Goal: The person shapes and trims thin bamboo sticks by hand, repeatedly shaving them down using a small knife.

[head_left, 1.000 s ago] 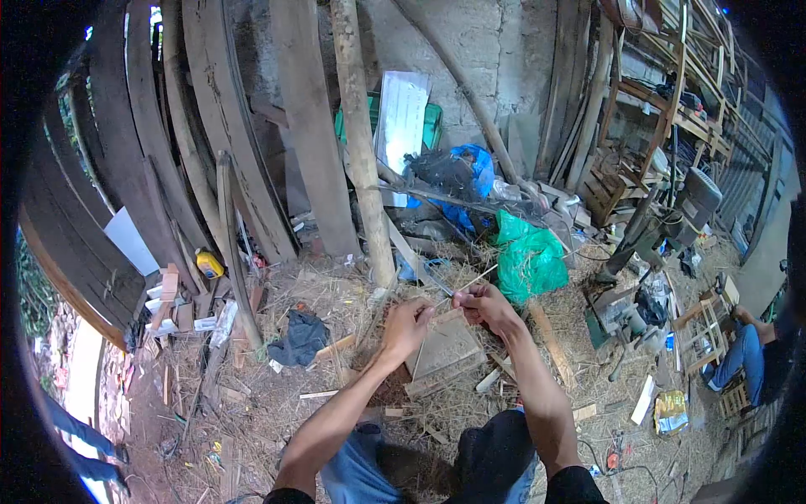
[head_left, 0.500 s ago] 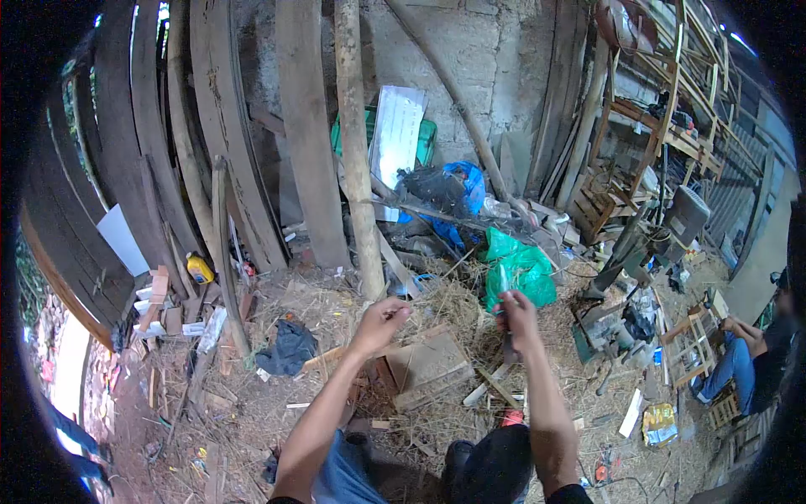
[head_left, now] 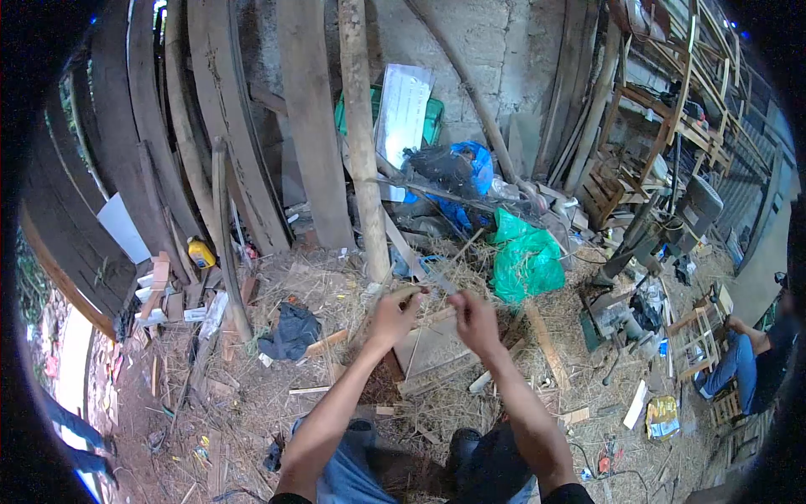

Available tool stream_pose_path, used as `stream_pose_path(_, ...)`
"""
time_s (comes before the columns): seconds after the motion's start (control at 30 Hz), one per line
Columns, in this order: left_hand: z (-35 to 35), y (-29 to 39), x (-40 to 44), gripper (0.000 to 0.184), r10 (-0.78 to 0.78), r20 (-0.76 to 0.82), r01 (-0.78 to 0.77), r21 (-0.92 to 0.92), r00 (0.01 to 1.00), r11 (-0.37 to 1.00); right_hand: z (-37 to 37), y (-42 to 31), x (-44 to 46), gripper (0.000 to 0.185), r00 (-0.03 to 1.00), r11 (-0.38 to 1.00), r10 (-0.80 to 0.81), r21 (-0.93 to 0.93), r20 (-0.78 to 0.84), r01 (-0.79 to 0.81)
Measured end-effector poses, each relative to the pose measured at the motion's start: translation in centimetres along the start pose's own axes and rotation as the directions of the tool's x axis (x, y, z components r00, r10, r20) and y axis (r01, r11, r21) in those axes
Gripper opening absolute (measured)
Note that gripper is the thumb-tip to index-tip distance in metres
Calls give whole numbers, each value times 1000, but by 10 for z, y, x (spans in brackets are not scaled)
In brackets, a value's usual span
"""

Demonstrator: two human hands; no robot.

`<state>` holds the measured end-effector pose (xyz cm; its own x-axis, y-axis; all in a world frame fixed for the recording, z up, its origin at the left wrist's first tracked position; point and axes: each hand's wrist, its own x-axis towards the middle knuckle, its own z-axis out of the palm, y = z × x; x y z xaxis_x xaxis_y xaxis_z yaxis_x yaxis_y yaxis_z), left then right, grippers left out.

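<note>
My right hand (head_left: pixel 477 321) is closed round a knife, whose pale blade (head_left: pixel 442 280) points up and left toward my other hand. The fingers hide its handle. My left hand (head_left: pixel 393 317) is pinched closed just left of the blade; anything between its fingers is too small to make out. A small gap shows between the two hands. Below them on the ground lies a wooden box or board (head_left: pixel 432 357), partly covered by my right hand and forearm.
A green plastic bag (head_left: pixel 525 260) lies beyond my right hand, and a wooden post (head_left: pixel 361 151) stands ahead. Dark plastic (head_left: pixel 290 332) and a yellow jug (head_left: pixel 201 252) are at left. A seated person (head_left: pixel 751 353) is at far right, near a machine (head_left: pixel 638 244).
My right hand has moved left, bringing the knife close to my left hand. The blade has tilted from upright to leaning left. My left hand has shifted slightly right.
</note>
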<state>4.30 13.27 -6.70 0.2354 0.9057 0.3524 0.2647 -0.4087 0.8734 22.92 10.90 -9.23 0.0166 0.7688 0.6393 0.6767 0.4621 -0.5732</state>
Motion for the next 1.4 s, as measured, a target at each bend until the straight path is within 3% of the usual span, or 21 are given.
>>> stream_pose_path(0.03, 4, 10, -2, 23, -35, 2, 35, 62, 999, 997, 1, -12, 2, 15, 995, 999, 27, -38, 95, -24)
stream_pose_path(0.13, 1, 28, -7, 24, -117, 27, 113, 127, 993, 985, 4, -2, 11, 16, 998, 999, 26, -26, 56, -25)
stream_pose_path(0.17, 0, 27, -8, 23, -113, 53, 105, 130, 992, 986, -5, 2, 11, 17, 976, 985, 173, -44, 131, -168)
stream_pose_path(0.2, 0, 24, -10, 23, -110, 79, 100, 130, 991, 987, -8, 2, 16, 18, 988, 989, 142, 27, 64, -144)
stream_pose_path(0.27, 2, 12, -13, 22, -104, 89, 91, 147, 991, 985, -20, 1, 17, 18, 957, 968, 248, -1, 153, -251)
stream_pose_path(0.33, 7, 7, -12, 22, -91, 107, 74, 159, 990, 985, -2, 6, 3, 19, 989, 999, 35, -20, 146, -32)
stream_pose_path(0.4, 13, 5, -10, 21, -118, 158, 112, 48, 980, 993, 5, 13, -1, 19, 982, 998, 25, -65, 185, -13)
stream_pose_path(0.5, 10, 2, -17, 20, -220, 136, 199, 156, 966, 968, -11, 28, 11, 18, 970, 981, 191, 14, 152, -196)
stream_pose_path(0.53, 7, 9, -19, 20, -224, 139, 202, 159, 965, 966, -24, 15, 17, 17, 932, 959, 283, -49, 228, -279)
stream_pose_path(0.63, 12, 21, -18, 20, -186, 54, 163, 293, 981, 942, -11, 9, 2, 16, 961, 992, 126, -2, 247, -130)
stream_pose_path(0.67, 18, 14, -18, 19, -83, 9, 76, 322, 997, 944, -4, 8, -1, 16, 963, 998, 69, -15, 260, -67)
stream_pose_path(0.7, 21, 12, -20, 18, 20, -33, -7, 359, 999, 933, -7, 4, 3, 17, 959, 995, 103, -20, 265, -102)
stream_pose_path(0.8, 21, 9, -25, 17, 57, -41, -36, 406, 998, 913, -8, 15, 3, 18, 980, 992, 109, 47, 168, -119)
stream_pose_path(0.87, 18, 9, -28, 17, 41, -20, -30, 401, 999, 916, -22, 25, 10, 20, 951, 971, 236, -18, 197, -238)
stream_pose_path(0.93, 19, 12, -27, 17, 33, 0, -30, 387, 999, 922, -16, 26, 4, 20, 990, 996, 90, -36, 107, -86)
stream_pose_path(0.97, 20, 16, -26, 17, -3, 21, -5, 373, 1000, 928, -14, 26, -2, 20, 990, 995, 91, -42, 108, -87)
stream_pose_path(1.07, 27, 9, -24, 17, 17, 13, -20, 337, 1000, 941, -13, 3, -1, 19, 959, 996, 87, -3, 270, -90)
stream_pose_path(1.2, 20, 7, -27, 17, 53, 25, -59, 338, 998, 939, -16, 25, 4, 17, 979, 982, 163, 73, 125, -173)
stream_pose_path(1.27, 18, 12, -29, 17, 2, 35, -15, 381, 999, 924, -24, 26, 8, 17, 945, 970, 243, -75, 217, -232)
stream_pose_path(1.33, 23, 13, -30, 17, -57, 48, 32, 413, 997, 910, -20, 22, 5, 18, 927, 955, 296, -105, 232, -278)
stream_pose_path(1.4, 26, 9, -26, 18, -19, 23, 8, 381, 1000, 925, -12, 17, 2, 18, 979, 997, 41, -66, 198, -29)
